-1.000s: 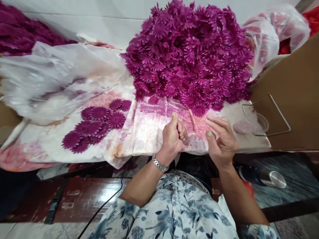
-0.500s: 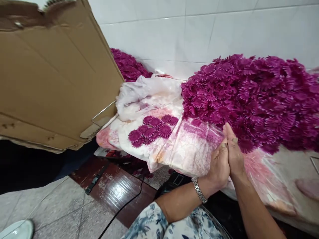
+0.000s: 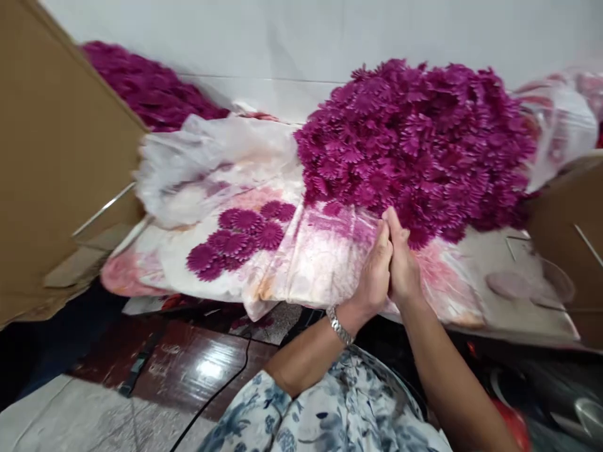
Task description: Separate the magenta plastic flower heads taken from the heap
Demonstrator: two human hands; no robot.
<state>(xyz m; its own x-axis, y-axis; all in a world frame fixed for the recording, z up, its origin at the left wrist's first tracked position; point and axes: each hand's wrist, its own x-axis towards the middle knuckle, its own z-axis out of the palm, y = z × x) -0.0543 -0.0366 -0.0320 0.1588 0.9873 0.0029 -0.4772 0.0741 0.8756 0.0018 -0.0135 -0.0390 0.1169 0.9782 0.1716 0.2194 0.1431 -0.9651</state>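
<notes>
My left hand [image 3: 375, 270] and my right hand [image 3: 404, 267] are pressed palm to palm, fingers stretched out and pointing away from me. Nothing shows between them, though the palms are hidden. A metal-banded watch [image 3: 339, 324] circles my left wrist. Just beyond my fingertips rises a big heap of magenta artificial flower heads [image 3: 414, 144]. Several more flower heads [image 3: 240, 238] lie flat in a small cluster to the left. Under them all spreads a white cloth stained pink and purple [image 3: 320, 270].
On the left stands a cardboard sheet [image 3: 56, 169] with a metal wire by its lower edge. Crumpled clear plastic [image 3: 188, 169] lies beside it, and another magenta heap [image 3: 151, 88] sits behind. At right is a cardboard box [image 3: 565, 251]. A black cable [image 3: 211, 395] crosses below.
The view has swung to the right, so the heap and cloth appear further left and the cardboard box at right has come into sight. My hands stay pressed together.
</notes>
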